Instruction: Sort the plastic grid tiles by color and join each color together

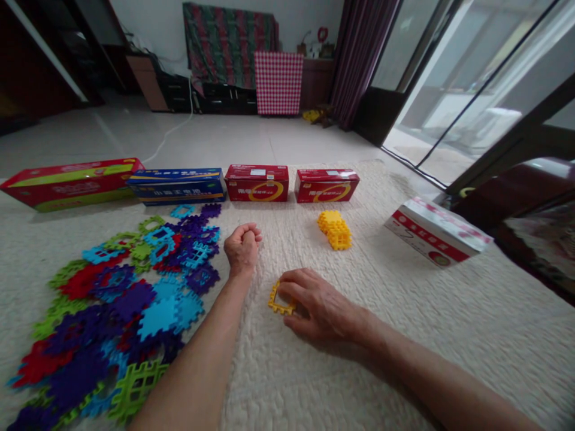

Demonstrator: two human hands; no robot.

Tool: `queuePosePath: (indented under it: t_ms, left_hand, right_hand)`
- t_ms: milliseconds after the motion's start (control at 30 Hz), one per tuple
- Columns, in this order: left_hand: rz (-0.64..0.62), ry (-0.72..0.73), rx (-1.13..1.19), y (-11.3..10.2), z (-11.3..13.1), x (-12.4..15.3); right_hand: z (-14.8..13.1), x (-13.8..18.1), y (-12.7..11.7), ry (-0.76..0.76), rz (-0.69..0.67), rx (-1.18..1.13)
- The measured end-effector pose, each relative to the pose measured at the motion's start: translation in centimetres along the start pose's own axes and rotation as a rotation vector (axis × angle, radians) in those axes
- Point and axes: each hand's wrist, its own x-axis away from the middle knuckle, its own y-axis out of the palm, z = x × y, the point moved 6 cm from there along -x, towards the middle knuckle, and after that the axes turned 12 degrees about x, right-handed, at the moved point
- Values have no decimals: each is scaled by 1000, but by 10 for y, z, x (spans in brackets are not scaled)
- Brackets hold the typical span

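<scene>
My right hand [312, 305] reaches down to the mat with its fingers and thumb closed about a yellow square frame-shaped interlocking block [275, 297] with toothed edges. Part of that block is hidden under the fingers. To its left, my left hand [243, 244] is curled into a fist above the mat, and nothing shows in it. Beyond my right hand stands a small group of yellow interlocking blocks [335, 229]. Beside my left forearm spreads a loose pile of purple, blue, red and green interlocking blocks [135, 299], partly overlapping.
Along the mat's far side stand a long red and green box [76, 182], a blue box [177, 185] and two red boxes [257, 182]. A white and red box [438, 233] sits at the right. The textured cream mat [404, 335] lies beneath everything.
</scene>
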Motion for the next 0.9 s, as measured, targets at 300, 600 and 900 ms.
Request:
queuePosePath:
  t_ms: [300, 600, 900]
  left_hand:
    - [-19, 4, -10, 0, -2, 0]
    - [-30, 0, -31, 0, -1, 1]
    - [-25, -6, -30, 1, 0, 2]
  right_hand:
    - [47, 4, -7, 277, 60, -113]
    - [73, 13, -31, 216, -67, 41]
    - [59, 23, -29, 479, -4, 330]
